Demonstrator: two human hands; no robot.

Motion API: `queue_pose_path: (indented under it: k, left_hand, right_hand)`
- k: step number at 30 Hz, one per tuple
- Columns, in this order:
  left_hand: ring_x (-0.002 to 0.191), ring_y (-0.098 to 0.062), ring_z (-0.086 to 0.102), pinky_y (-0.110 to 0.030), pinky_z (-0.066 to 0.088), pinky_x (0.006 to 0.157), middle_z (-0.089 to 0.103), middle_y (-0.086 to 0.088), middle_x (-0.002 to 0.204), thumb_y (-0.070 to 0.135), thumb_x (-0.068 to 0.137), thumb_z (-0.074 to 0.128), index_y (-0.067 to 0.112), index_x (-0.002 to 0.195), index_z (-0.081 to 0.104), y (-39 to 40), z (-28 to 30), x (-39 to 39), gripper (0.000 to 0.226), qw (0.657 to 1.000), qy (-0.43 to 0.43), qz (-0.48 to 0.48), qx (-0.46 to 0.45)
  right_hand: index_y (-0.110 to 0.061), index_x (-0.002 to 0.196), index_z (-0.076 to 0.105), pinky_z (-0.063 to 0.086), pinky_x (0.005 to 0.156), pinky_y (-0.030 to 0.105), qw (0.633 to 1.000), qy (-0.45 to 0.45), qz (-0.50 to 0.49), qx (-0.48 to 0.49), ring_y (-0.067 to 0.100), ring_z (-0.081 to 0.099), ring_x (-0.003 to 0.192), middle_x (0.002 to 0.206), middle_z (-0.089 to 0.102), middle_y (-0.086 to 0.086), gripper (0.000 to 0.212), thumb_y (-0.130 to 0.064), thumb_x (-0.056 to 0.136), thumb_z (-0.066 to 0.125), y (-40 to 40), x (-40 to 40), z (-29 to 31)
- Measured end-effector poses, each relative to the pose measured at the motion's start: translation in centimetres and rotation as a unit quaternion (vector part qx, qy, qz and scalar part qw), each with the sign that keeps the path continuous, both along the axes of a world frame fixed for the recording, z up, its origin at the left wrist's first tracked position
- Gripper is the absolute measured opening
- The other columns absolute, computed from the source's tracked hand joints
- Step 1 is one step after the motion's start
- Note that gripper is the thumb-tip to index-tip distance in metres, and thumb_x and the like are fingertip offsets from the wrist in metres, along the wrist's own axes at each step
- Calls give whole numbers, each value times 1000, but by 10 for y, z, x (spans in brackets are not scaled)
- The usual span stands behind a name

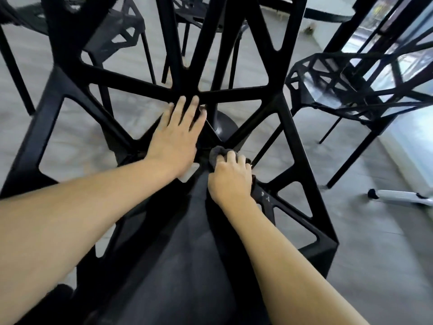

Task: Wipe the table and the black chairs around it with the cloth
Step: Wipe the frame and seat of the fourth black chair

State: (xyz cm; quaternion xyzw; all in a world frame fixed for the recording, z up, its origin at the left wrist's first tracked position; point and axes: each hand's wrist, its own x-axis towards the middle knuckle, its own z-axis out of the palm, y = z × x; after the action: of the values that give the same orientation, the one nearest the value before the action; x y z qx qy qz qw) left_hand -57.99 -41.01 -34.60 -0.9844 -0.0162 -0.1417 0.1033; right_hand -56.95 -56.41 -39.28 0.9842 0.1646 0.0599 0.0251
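Note:
A black chair (pixel 236 92) with an open geometric lattice seat fills the middle of the head view, right below me. My left hand (pixel 178 137) lies flat with straight fingers on the centre of its seat. My right hand (pixel 230 178) grips a dark grey cloth (pixel 218 154), bunched under the fingers, and presses it on a seat strut just right of centre. The table (pixel 328 17) shows only as a dark rim at the top right.
Another black lattice chair (pixel 346 83) stands at the right, and two more (pixel 121 34) stand behind at the top. A white object (pixel 403 198) lies on the grey floor at the right. My dark-clad legs (pixel 187 254) are below the seat.

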Motion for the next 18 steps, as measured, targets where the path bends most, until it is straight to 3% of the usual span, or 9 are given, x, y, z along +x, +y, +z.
queue_pose_path:
  k: [3, 5, 7, 10, 14, 16, 18]
  left_hand:
    - [152, -34, 11, -45, 12, 124, 10, -13, 167, 39, 100, 31, 11, 159, 17, -23, -40, -56, 67, 992, 73, -17, -101]
    - [153, -31, 10, -43, 8, 125, 15, -9, 167, 48, 96, 11, 14, 160, 14, -36, -65, -84, 73, 975, 125, -2, -181]
    - [154, -29, 8, -43, 4, 125, 17, -6, 167, 53, 92, 0, 17, 161, 11, -43, -84, -100, 78, 972, 137, 9, -189]
    - [154, -26, 10, -42, 4, 126, 21, -6, 166, 54, 96, 7, 19, 160, 15, -44, -90, -103, 74, 974, 108, 25, -198]
    - [155, -24, 3, -40, -1, 125, 15, -4, 167, 52, 101, 15, 23, 161, 11, -44, -90, -102, 67, 970, 114, 34, -211]
    - [155, -24, 0, -39, -3, 125, 11, -4, 168, 52, 102, 19, 24, 161, 8, -45, -88, -103, 67, 969, 120, 40, -211]
    - [155, -24, 0, -39, -2, 125, 11, -6, 168, 53, 102, 19, 24, 161, 7, -45, -87, -104, 67, 970, 119, 42, -207]
  right_hand:
    - [-12, 135, 57, 38, 101, 45, 997, -41, 64, -29, 34, 52, 113, 123, 59, 11, 46, -27, 91, 52, -10, 2, -3]
    - [-13, 136, 55, 38, 102, 44, 992, -36, 105, -56, 34, 52, 116, 125, 59, 11, 43, -26, 95, 50, -17, 11, 1]
    - [-12, 135, 53, 37, 102, 43, 986, -15, 131, -98, 34, 49, 120, 130, 55, 11, 38, -21, 100, 45, -24, 16, 10]
    - [-7, 127, 57, 39, 100, 45, 978, -32, 153, -139, 36, 52, 117, 127, 57, 14, 33, -15, 97, 47, -54, 8, 21]
    - [-8, 92, 71, 51, 77, 40, 973, -46, 165, -157, 33, 62, 86, 91, 67, 12, 21, -18, 74, 77, -102, -23, 30]
    - [-9, 87, 70, 51, 70, 40, 972, -67, 175, -139, 33, 62, 81, 85, 66, 11, 18, -22, 76, 74, -122, -44, 32]
    - [-9, 91, 69, 51, 71, 41, 976, -81, 169, -109, 34, 62, 82, 87, 65, 11, 25, -29, 85, 55, -148, -66, 32]
